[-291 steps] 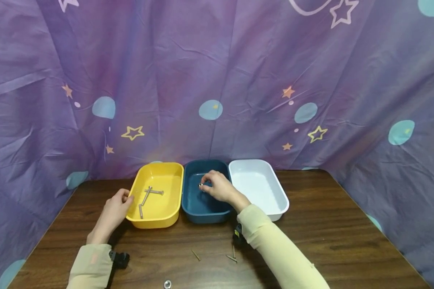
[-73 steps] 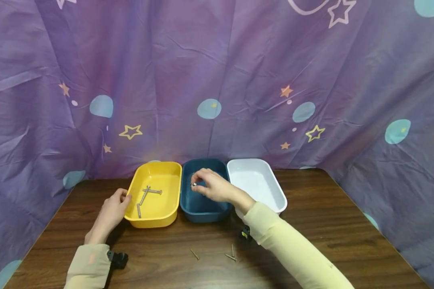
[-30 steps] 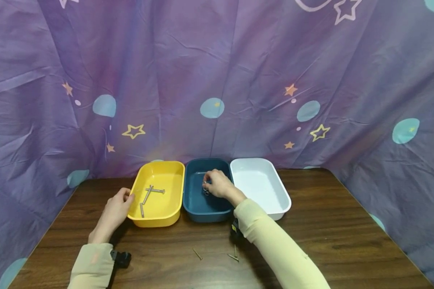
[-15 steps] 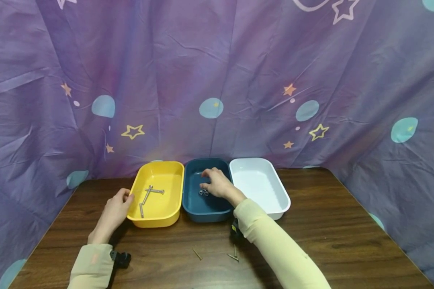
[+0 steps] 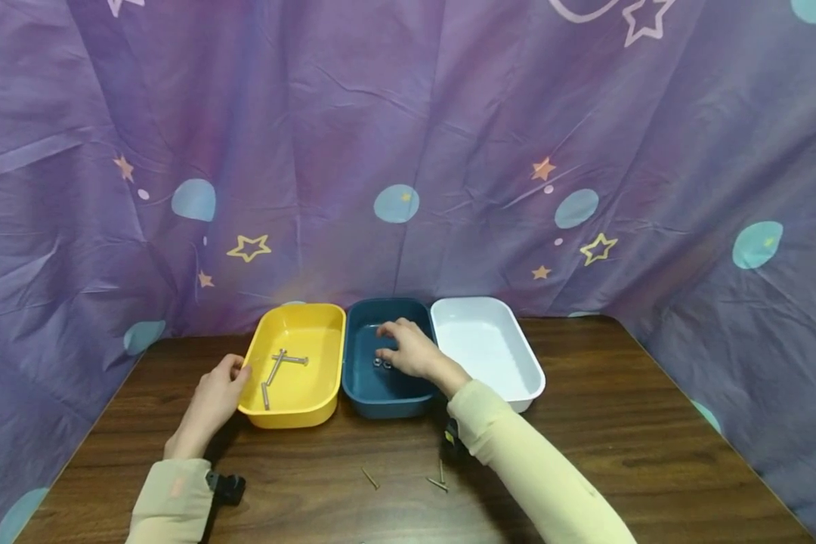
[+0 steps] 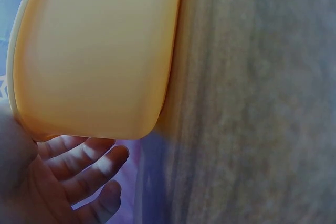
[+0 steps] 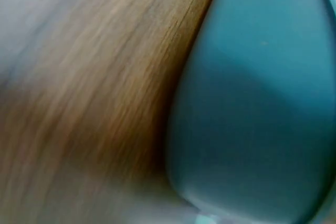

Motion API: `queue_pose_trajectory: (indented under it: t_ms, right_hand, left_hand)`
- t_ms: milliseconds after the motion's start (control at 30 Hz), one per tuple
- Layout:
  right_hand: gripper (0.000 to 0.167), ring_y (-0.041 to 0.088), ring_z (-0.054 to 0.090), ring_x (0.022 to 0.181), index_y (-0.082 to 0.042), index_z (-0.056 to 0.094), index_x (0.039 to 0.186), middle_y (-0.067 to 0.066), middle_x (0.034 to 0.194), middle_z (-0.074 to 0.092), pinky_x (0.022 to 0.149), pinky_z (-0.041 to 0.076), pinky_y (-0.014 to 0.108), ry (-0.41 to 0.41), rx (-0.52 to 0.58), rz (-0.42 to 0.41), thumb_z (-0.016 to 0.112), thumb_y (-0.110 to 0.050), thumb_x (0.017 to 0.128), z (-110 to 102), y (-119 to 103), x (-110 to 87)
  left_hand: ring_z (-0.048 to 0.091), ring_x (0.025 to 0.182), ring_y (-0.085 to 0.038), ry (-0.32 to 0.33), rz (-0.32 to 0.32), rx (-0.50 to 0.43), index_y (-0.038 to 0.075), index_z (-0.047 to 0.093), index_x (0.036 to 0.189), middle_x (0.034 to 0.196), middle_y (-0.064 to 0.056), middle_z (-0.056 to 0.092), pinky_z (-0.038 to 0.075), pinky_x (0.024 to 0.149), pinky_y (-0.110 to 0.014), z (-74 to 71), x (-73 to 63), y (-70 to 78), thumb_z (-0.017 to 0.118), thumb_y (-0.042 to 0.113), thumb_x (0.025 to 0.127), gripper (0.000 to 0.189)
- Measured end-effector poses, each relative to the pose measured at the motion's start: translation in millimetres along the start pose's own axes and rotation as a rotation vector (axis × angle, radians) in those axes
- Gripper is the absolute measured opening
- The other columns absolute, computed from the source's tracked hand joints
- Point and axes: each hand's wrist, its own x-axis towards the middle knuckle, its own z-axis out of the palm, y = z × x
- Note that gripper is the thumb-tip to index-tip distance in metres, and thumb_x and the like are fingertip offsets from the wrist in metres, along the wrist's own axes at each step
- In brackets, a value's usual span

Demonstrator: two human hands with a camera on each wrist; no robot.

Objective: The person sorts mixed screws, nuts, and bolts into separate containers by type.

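Observation:
My right hand [image 5: 411, 351] hovers over the dark blue tray [image 5: 389, 409], thumb and fingers apart with nothing between them. Just below its fingertips, metal nuts [image 5: 377, 363] lie on the tray floor, partly covered by the hand. My left hand [image 5: 214, 393] holds the left rim of the yellow tray [image 5: 292, 419]; in the left wrist view its fingers [image 6: 86, 174] lie along the outer wall, and the thumb tip is hidden. Several silver bolts [image 5: 274, 368] lie inside the yellow tray. The right wrist view has the blue tray's outer wall [image 7: 252, 108] but no hand.
A white tray [image 5: 489, 355] stands right of the blue one, all three in a row. Thin brassy screws [image 5: 370, 478] lie on the wooden table [image 5: 299, 483] in front, with more screws [image 5: 438, 484] near the right forearm. A purple curtain [image 5: 408, 151] hangs behind.
The nut near the table's front edge is gone from there. My right hand has let go of a nut inside the blue tray and its fingers have parted. The left hand stays put.

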Motion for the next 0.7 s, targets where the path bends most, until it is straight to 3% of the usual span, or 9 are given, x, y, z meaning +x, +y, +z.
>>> queue_pose_trajectory:
  t_ms: [333, 700]
  right_hand:
    - [0.032, 0.026, 0.054, 0.108, -0.007, 0.063, 0.12, 0.011, 0.114, 0.06, 0.095, 0.041, 0.041, -0.027, 0.005, -0.138, 0.069, -0.021, 0.092, -12.3, -10.9, -17.4]
    - [0.03, 0.022, 0.053, 0.106, -0.01, 0.064, 0.12, 0.006, 0.115, 0.059, 0.092, 0.042, 0.039, -0.072, -0.071, -0.333, 0.069, -0.022, 0.092, -15.5, -46.5, -45.7]
  left_hand:
    - [0.058, 0.089, -0.033, 0.002, 0.01, 0.006, -0.004, 0.051, 0.12, 0.1, -0.022, 0.061, 0.046, 0.074, -0.044, -1.9, -0.4, 0.7, 0.043, 0.024, 0.103, 0.034]
    - [0.058, 0.088, -0.032, 0.005, 0.009, 0.008, -0.003, 0.051, 0.12, 0.1, -0.021, 0.061, 0.045, 0.074, -0.044, -0.6, 0.4, -0.2, 0.044, 0.024, 0.103, 0.033]
